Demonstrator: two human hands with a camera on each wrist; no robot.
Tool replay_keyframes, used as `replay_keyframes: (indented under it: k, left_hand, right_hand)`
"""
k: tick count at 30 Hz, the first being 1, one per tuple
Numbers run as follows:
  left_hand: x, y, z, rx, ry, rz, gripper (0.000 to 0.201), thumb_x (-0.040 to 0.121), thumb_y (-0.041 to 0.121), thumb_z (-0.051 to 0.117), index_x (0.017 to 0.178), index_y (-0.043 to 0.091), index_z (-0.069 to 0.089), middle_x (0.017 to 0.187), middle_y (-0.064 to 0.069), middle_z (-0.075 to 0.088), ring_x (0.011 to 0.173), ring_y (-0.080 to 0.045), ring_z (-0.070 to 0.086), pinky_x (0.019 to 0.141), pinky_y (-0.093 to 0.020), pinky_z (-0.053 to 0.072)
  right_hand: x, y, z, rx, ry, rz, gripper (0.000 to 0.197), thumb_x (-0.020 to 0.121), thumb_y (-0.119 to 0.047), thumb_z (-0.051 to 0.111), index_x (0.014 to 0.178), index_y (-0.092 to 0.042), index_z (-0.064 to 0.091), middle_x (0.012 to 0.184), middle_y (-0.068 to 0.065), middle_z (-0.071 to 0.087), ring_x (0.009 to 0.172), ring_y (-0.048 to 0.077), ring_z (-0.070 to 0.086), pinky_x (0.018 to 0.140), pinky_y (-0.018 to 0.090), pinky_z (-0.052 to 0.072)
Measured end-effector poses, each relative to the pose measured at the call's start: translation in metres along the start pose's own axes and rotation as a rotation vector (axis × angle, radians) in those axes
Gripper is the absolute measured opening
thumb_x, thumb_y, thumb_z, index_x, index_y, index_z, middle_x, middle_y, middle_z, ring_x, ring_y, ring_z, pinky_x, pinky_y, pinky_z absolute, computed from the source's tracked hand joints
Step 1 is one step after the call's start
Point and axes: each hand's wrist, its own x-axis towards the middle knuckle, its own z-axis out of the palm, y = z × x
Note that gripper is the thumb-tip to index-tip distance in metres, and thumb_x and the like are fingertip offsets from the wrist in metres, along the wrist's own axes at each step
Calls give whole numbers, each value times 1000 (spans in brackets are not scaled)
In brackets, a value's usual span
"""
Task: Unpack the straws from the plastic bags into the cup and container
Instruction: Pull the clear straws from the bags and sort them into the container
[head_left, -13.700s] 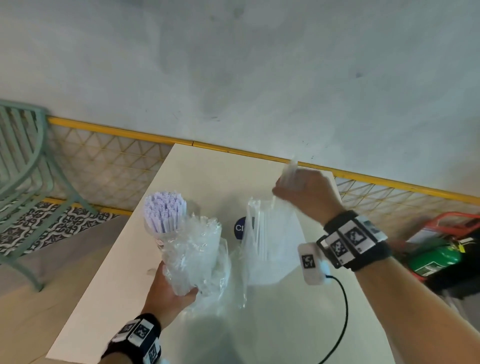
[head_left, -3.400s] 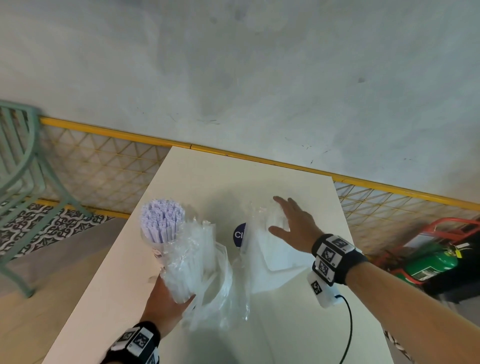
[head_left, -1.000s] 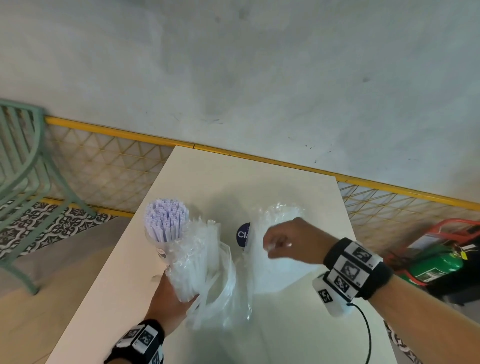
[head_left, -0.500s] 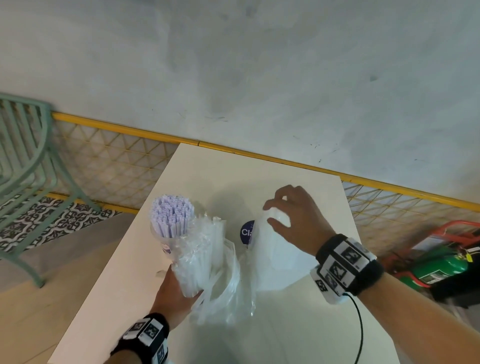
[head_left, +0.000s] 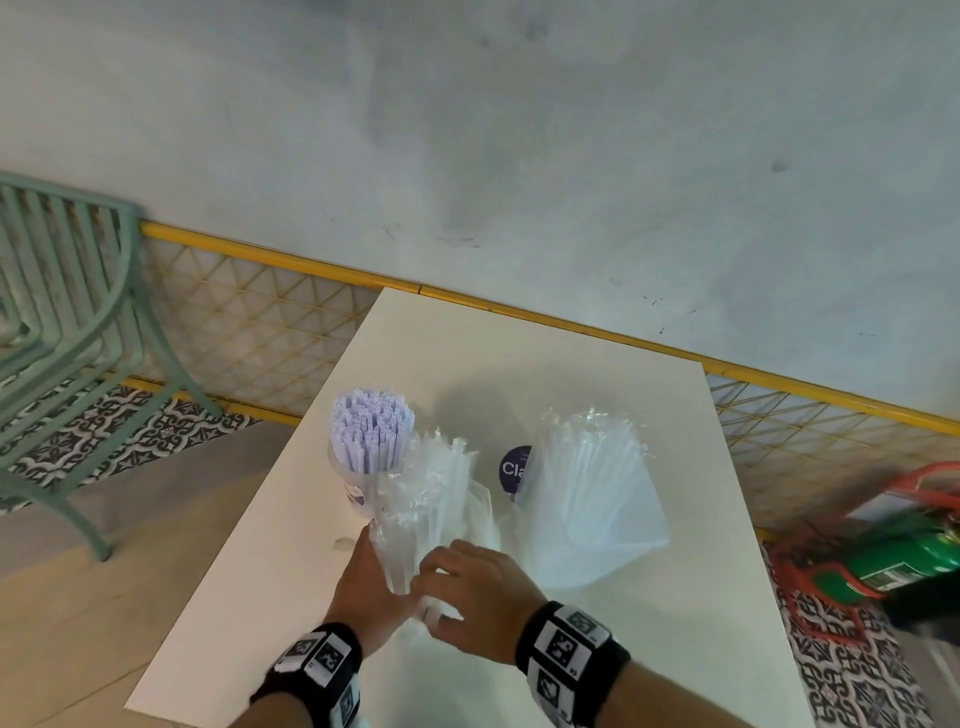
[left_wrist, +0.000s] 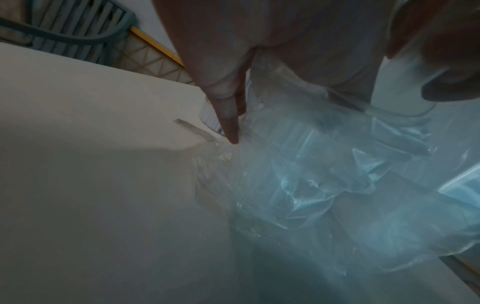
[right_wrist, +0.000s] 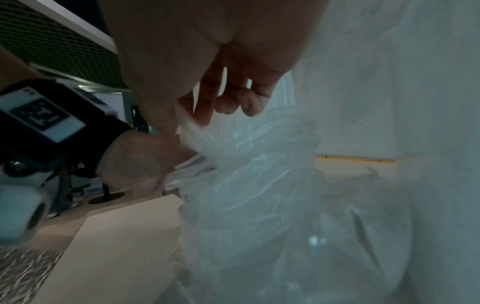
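Left hand (head_left: 371, 587) grips the lower end of a crinkled plastic bag of clear straws (head_left: 423, 499), held upright at centre-left of the head view, above the bench (head_left: 467, 353). Right hand (head_left: 475, 597) sits just beside it, lower centre; its fingers (right_wrist: 233, 98) are curled into the loose film at the bag's base, apparently pinching it.

Cup (head_left: 358, 488), just left of the held bag, is already packed with lavender straws (head_left: 371, 428). A second bag of clear straws (head_left: 587, 499) stands right of centre; whether it sits in the container cannot be told, though a dark blue label (head_left: 514, 467) shows beside it.

Handling estimate: bundle light; film thin, slippery, noisy, no stiffness. Straws are stiff lengthwise but crush easily. Best hold: around the bundle's middle, firm but not squeezing; peel film from the free end, or straws may slide out and scatter.
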Motion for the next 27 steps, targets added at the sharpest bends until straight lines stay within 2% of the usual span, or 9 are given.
replay_keyframes:
  k: [3, 6, 8, 10, 13, 16, 20, 22, 27]
  left_hand:
    - [-5, 3, -1, -3, 28, 6, 87, 59, 43, 83, 134, 27, 41, 122, 10, 57, 112, -9, 56, 96, -31, 46]
    - [-7, 7, -1, 29, 63, -23, 87, 65, 31, 82, 138, 18, 37, 124, 4, 53, 111, -14, 52, 94, -25, 39]
    - [-8, 9, 0, 35, 73, -37, 86, 67, 27, 82, 139, 16, 36, 122, 6, 50, 112, -15, 51, 93, -22, 36]
    - [-11, 14, -1, 38, 62, -43, 85, 70, 25, 82, 140, 15, 34, 118, 8, 45, 109, -13, 48, 93, -21, 33]
    - [-14, 17, -5, 24, 24, -50, 86, 72, 27, 81, 142, 17, 33, 117, 10, 44, 106, -8, 43, 93, -21, 32]
    - [-14, 16, -5, 42, 8, -53, 85, 73, 29, 81, 142, 17, 33, 118, 11, 43, 107, -8, 43, 92, -20, 31]
    - [-17, 21, -8, 40, 9, -80, 84, 74, 27, 81, 141, 13, 33, 117, 9, 41, 108, -10, 44, 93, -19, 29]
    - [-17, 20, -8, 39, 13, -98, 84, 74, 27, 81, 141, 11, 34, 116, 9, 41, 105, -8, 41, 92, -18, 29]
    - [-13, 15, -10, 56, 13, -79, 88, 69, 33, 82, 142, 17, 35, 127, 7, 48, 115, -12, 49, 97, -20, 33]
  right_hand:
    - [0, 6, -14, 124, 162, 149, 7, 85, -24, 61, 89, -22, 56, 87, -8, 58, 71, 1, 52, 63, 25, 52]
    - [4, 17, -25, 287, 390, 403, 15, 86, -19, 65, 86, -22, 50, 76, -10, 53, 60, 1, 48, 57, 15, 43]
    - [13, 20, -31, 384, 426, 572, 24, 85, -20, 67, 100, -27, 50, 77, -10, 55, 64, 5, 53, 64, 20, 50]
    - [25, 24, -35, 470, 369, 653, 46, 85, -20, 69, 123, -32, 47, 83, -8, 57, 72, 5, 57, 74, 15, 49]
    - [39, 32, -39, 484, 268, 626, 57, 86, -16, 68, 136, -30, 45, 88, -6, 58, 78, 3, 56, 73, 3, 40]
    - [46, 38, -39, 393, 232, 604, 38, 87, -20, 70, 123, -19, 59, 104, -3, 61, 92, 11, 57, 77, 5, 37]
    - [42, 40, -34, 338, 321, 586, 28, 82, -28, 75, 106, -19, 63, 93, -13, 54, 71, -1, 50, 66, 3, 37]
    - [35, 36, -31, 354, 380, 548, 29, 78, -22, 76, 104, -18, 64, 96, -14, 58, 73, -3, 53, 66, 4, 39]
    - [9, 24, -18, 347, 247, 408, 30, 71, -27, 70, 97, -35, 57, 91, -16, 60, 87, 1, 53, 77, 12, 43]
